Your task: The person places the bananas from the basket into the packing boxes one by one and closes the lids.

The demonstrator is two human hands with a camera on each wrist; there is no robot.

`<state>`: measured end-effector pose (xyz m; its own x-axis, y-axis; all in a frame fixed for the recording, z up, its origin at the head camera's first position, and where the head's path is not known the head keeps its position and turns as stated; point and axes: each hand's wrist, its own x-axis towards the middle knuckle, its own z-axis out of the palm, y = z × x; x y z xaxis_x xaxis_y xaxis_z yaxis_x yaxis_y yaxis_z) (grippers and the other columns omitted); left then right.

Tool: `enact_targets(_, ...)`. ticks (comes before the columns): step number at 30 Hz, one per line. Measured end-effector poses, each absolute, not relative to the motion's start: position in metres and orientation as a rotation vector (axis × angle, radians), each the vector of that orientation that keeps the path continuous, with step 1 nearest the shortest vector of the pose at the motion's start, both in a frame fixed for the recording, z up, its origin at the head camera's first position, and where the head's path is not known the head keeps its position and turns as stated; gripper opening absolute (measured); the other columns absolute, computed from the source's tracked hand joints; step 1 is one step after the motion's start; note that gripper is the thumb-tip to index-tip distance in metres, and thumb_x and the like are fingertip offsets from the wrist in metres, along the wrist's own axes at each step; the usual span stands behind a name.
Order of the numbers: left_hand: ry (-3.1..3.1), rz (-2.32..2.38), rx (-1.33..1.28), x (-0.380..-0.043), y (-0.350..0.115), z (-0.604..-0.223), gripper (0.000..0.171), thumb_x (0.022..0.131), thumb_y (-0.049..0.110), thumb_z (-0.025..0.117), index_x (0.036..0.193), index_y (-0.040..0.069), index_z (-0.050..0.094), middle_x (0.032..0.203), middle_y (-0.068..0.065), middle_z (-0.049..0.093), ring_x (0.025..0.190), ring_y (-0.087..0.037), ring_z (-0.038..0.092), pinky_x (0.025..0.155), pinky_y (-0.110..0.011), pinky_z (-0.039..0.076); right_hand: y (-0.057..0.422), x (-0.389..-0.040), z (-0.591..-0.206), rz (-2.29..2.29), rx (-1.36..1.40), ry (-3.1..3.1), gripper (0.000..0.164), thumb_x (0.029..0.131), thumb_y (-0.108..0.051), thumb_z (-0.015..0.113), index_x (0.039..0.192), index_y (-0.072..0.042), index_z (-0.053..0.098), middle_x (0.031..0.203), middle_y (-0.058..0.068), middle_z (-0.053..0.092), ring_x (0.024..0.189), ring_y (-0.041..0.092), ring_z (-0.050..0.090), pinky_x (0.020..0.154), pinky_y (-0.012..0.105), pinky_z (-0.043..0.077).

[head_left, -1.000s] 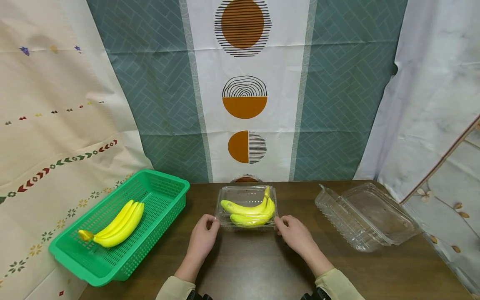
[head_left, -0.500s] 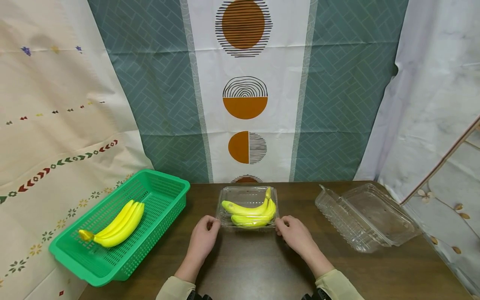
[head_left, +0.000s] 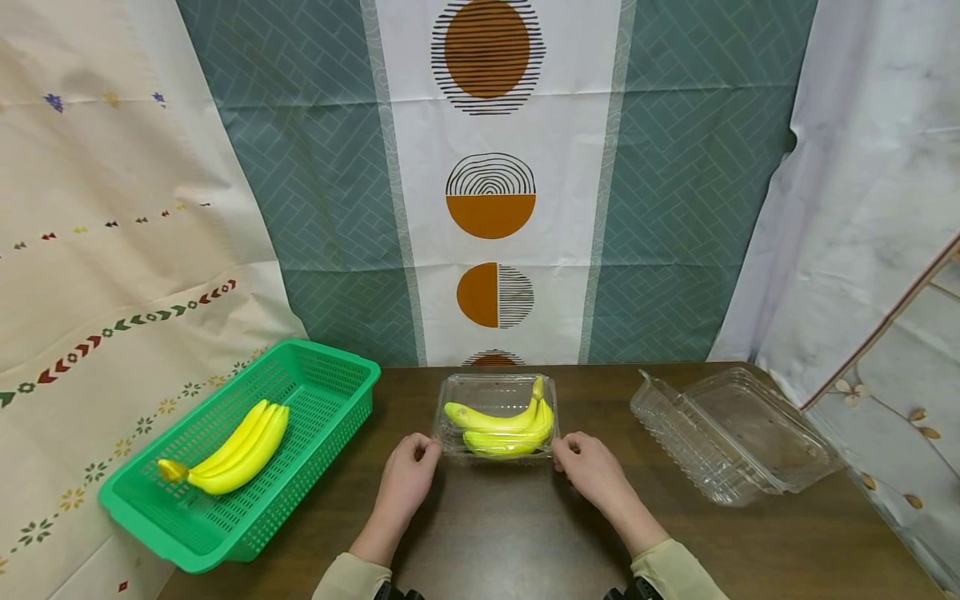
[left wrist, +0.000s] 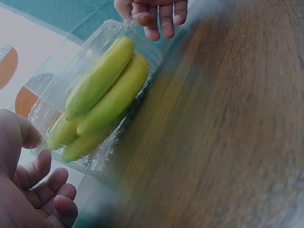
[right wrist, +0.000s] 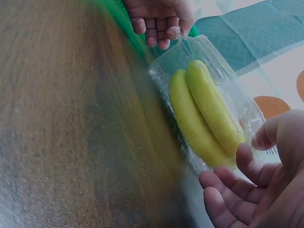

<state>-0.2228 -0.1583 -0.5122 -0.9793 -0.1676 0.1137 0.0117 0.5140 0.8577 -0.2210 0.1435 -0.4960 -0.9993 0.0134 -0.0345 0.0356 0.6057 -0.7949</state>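
A closed clear plastic clamshell box (head_left: 472, 390) stands at the back middle of the table, with a bunch of yellow bananas (head_left: 498, 440) inside. At its front left corner, my left hand (head_left: 405, 471) pinches the rim between thumb and forefinger. My right hand (head_left: 592, 467) pinches the front right corner the same way. Both wrist views show the bananas (left wrist: 114, 95) through the plastic, and the other fingers of each hand curl loosely below the rim, off the box.
On the left is a green perforated basket (head_left: 300, 442) holding another banana bunch (head_left: 236, 450). An open clear clamshell box (head_left: 731, 433) lies at the right. Patterned cloths (head_left: 675, 208) hang behind and beside the brown table (head_left: 510, 533).
Almost nothing differs. The box and both hands appear very slightly lower in the head view, with the grip on both corners unchanged.
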Motion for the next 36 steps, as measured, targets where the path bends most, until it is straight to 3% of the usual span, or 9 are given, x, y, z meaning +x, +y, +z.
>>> enact_targets(36, -2.562, -1.473, 0.120, -0.2237, -0.1576, -0.5142, 0.021, 0.102, 0.016, 0.065, 0.081, 0.013, 0.062, 0.087, -0.002, 0.054, 0.084, -0.019, 0.052, 0.076, -0.037, 0.043, 0.1448, -0.2206, -0.4981, -1.376, 0.037, 2.799, 0.027, 0.104, -0.029, 0.060, 0.082, -0.015, 0.065, 0.087, -0.002, 0.073, 0.073, 0.016, 0.062, 0.066, 0.037, 0.049)
